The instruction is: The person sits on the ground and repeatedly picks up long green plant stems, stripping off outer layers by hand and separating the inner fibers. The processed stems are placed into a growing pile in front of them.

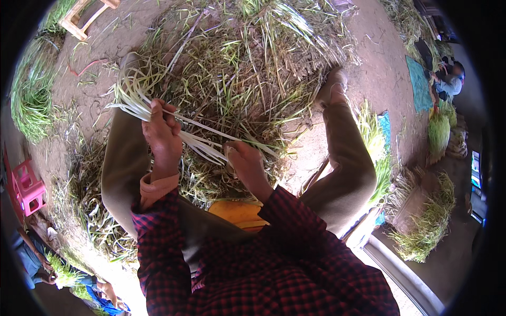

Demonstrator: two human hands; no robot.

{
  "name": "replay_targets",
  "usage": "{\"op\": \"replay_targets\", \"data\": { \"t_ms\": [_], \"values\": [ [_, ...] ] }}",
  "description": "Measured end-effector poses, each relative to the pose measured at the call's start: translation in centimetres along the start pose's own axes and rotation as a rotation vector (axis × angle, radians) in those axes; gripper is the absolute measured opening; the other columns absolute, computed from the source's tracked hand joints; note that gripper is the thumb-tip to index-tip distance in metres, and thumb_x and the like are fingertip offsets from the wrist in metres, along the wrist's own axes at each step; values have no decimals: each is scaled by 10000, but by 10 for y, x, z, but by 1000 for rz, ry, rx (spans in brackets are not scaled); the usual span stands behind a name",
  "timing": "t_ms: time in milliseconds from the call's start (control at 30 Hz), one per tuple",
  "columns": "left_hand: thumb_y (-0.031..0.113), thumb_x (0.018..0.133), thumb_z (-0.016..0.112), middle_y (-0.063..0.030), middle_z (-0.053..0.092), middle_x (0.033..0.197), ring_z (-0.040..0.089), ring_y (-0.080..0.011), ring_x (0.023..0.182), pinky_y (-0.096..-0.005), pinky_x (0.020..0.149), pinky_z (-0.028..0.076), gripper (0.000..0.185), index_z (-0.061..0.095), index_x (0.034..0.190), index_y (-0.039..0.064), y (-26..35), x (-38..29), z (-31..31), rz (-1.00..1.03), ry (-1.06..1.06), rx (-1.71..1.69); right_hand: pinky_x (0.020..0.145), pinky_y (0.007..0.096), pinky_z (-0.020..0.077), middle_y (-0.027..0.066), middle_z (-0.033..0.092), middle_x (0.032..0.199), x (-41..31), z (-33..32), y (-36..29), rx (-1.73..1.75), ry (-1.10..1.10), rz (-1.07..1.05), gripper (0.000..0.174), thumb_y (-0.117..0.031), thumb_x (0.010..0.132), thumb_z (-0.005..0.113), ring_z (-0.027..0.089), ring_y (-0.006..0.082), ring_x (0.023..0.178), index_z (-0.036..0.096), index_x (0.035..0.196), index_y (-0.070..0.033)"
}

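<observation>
My left hand [162, 132] is closed around a bunch of long pale stalks [128, 100], whose curling, yellowish leafy ends fan out beyond it over my left knee. The stalks' white lower ends [201, 146] run to the right towards my right hand [245, 158]. That hand has its thumb and fingers pinched on the ends of some stalks. Both hands are between my bent legs, above a heap of loose leaves and stalks [237, 79] on the ground. Part of an orange-yellow surface [233, 213] shows beneath my right forearm.
Green bundles [33, 91] lie at the far left, near a wooden stool [81, 19] and a pink plastic stool [29, 187]. More bundles [425, 217] lie at the right by a metal rail [403, 272]. A person [452, 81] sits at the far right; another person's arms [35, 252] show lower left.
</observation>
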State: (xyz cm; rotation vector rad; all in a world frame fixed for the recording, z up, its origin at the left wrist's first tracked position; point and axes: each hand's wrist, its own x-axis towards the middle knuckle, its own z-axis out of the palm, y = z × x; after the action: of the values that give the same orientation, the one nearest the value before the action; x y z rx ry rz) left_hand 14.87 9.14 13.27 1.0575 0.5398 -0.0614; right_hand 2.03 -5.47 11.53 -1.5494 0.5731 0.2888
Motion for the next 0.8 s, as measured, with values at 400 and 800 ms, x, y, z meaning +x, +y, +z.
{"op": "replay_targets", "data": {
  "t_ms": [400, 800],
  "values": [
    [294, 895, 528, -30, 530, 622, 313, -34, 419, -189, 363, 230, 239, 502, 772, 92, -7, -15, 8, 25, -138, 70, 425, 273, 406, 43, 539, 543, 21, 13, 17, 55, 3, 230, 206, -196, 784, 571, 490, 113, 429, 605, 818, 4],
    [354, 892, 506, -9, 494, 647, 368, -49, 493, -187, 444, 278, 295, 514, 801, 73, 40, -19, 12, 334, -40, 357, 577, 447, 461, 193, 606, 672, 87, -100, 94, -742, 460, -92, 191, -196, 749, 542, 588, 355, 609, 596, 831, -32]
  ]
}}
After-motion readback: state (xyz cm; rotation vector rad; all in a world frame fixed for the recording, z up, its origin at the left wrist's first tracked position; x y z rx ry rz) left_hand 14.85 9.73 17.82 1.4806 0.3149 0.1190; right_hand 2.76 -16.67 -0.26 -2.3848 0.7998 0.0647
